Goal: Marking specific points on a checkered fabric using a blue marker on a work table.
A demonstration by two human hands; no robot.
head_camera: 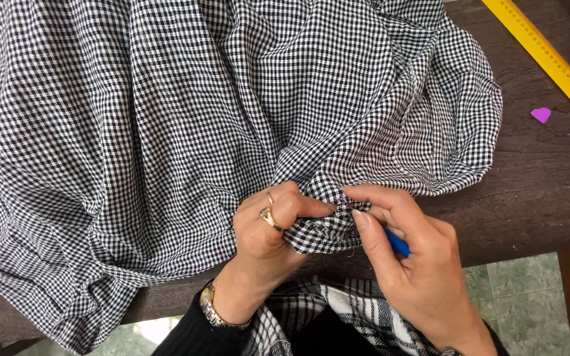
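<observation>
The person is working at one small spot on the edge of a large black-and-white checked cloth (186,118), which is lying bunched and rumpled across most of a dark wooden table (536,191); by the look of it the work is somewhere in the middle, since only the short fold of edge between the hands is being handled and the rest of the cloth is lying loose, and how much of that edge is already finished cannot be told from here. The left hand (268,227), wearing two rings and a wristwatch (214,310), is curling closed around the fold, thumb pressing the cloth against the bent fingers at the table's near edge. The right hand (407,254) is coming in from the right with its wrist low, fingers closed on a small blue-handled tool (398,244) and its tips touching the same fold; the tool's working end is hidden. A yellow ruler (549,56) and a small purple piece (541,115) are lying well apart, at the far right.
</observation>
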